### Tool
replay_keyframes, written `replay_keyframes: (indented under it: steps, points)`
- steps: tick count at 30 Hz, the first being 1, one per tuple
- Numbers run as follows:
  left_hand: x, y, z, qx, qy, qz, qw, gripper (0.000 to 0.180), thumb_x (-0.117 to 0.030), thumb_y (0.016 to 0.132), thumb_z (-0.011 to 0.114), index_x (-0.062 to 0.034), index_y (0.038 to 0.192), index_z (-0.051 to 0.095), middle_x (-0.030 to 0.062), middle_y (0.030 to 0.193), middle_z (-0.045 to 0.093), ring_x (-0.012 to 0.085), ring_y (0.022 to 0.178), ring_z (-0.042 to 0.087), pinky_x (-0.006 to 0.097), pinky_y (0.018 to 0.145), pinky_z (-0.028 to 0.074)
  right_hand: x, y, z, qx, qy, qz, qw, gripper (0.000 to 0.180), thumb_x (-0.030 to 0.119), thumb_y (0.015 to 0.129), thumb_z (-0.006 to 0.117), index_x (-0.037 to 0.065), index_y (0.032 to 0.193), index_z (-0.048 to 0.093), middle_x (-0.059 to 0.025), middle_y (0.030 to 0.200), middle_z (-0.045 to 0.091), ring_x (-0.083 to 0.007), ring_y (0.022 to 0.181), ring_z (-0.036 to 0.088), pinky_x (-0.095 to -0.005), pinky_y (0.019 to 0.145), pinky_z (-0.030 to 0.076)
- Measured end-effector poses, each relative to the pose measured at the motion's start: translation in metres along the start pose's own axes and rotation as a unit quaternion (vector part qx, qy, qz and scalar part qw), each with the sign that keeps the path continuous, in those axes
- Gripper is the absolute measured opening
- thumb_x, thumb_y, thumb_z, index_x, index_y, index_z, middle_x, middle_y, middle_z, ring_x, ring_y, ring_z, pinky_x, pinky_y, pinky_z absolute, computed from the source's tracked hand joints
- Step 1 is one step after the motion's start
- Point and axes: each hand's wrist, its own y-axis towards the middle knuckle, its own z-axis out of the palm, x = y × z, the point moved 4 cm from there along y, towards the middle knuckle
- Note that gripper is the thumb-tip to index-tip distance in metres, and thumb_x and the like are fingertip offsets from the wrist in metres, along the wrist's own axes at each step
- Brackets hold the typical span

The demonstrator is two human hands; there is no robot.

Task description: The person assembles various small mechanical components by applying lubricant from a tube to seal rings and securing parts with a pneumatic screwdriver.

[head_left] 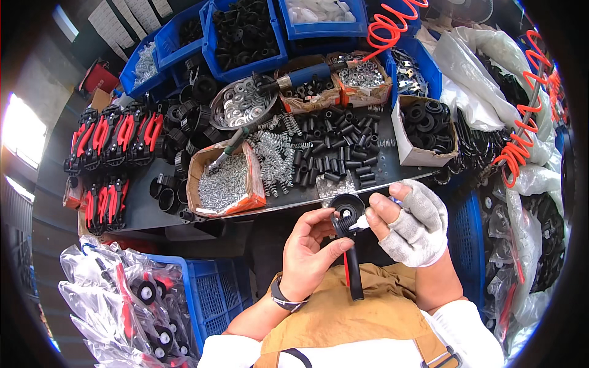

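You sit at a dark table (153,211) whose near edge curves in front of you. Blue bins (245,30) line its far edge. Bright daylight enters through a window (21,132) on your left. Blue crates (215,294) stand on the floor on both sides, among clear plastic bags (92,288).

The bare left hand (310,248) is raised palm-up with fingers curled in a grip; the right hand (410,224), gloved with fingertips exposed, is pinched beside it.
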Motion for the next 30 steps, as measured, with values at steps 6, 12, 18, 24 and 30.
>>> replay_keyframes:
  steps: [6,12,18,24,30]
  points:
    - [0.000,0.001,0.001,0.002,0.009,0.003,1.000,0.057,0.003,0.081,0.077,0.0003,0.130,0.049,0.0083,0.123,0.058,0.0164,0.108,0.059,0.032,0.097,0.049,-0.001,0.000,-0.003,0.006,-0.021,-0.010,1.000,0.017,0.010,0.075,0.070,0.014,0.091,0.069,-0.0023,0.108,0.068,-0.0252,0.104,0.062,-0.0386,0.078,0.058]
    - [0.002,0.002,-0.001,-0.002,0.006,0.004,1.000,0.055,0.003,0.083,0.075,0.0001,0.131,0.048,0.0087,0.124,0.058,0.0164,0.108,0.060,0.032,0.098,0.049,-0.020,0.002,0.009,0.062,0.024,0.161,0.985,0.026,0.008,0.069,0.075,0.008,0.094,0.068,-0.0064,0.100,0.068,-0.0290,0.096,0.063,-0.0391,0.080,0.055]
    - [0.001,0.004,-0.008,-0.020,-0.049,0.002,0.999,0.049,-0.001,0.088,0.071,0.0000,0.131,0.048,0.0092,0.122,0.059,0.0152,0.109,0.059,0.030,0.095,0.048,-0.125,-0.017,0.129,0.152,0.184,0.476,0.847,0.040,0.026,0.085,0.072,0.001,0.112,0.056,-0.0263,0.107,0.063,-0.0454,0.103,0.061,-0.0489,0.087,0.049]
    - [-0.028,0.014,-0.023,-0.079,0.194,0.108,0.972,0.044,-0.007,0.082,0.077,-0.0025,0.123,0.061,0.0055,0.112,0.063,0.0165,0.100,0.057,0.031,0.090,0.047,-0.185,-0.036,0.198,0.220,-0.050,0.509,0.830,0.044,0.021,0.078,0.078,0.002,0.113,0.058,-0.0219,0.111,0.065,-0.0387,0.107,0.063,-0.0466,0.092,0.050]
    - [-0.035,0.046,0.013,0.167,0.585,0.204,0.767,0.042,-0.018,0.073,0.079,-0.0078,0.112,0.067,0.0083,0.110,0.064,0.0323,0.103,0.054,0.043,0.092,0.044,-0.179,-0.032,0.199,0.171,-0.013,0.534,0.828,0.048,0.017,0.075,0.081,0.000,0.111,0.052,-0.0251,0.103,0.066,-0.0412,0.100,0.065,-0.0483,0.087,0.052]
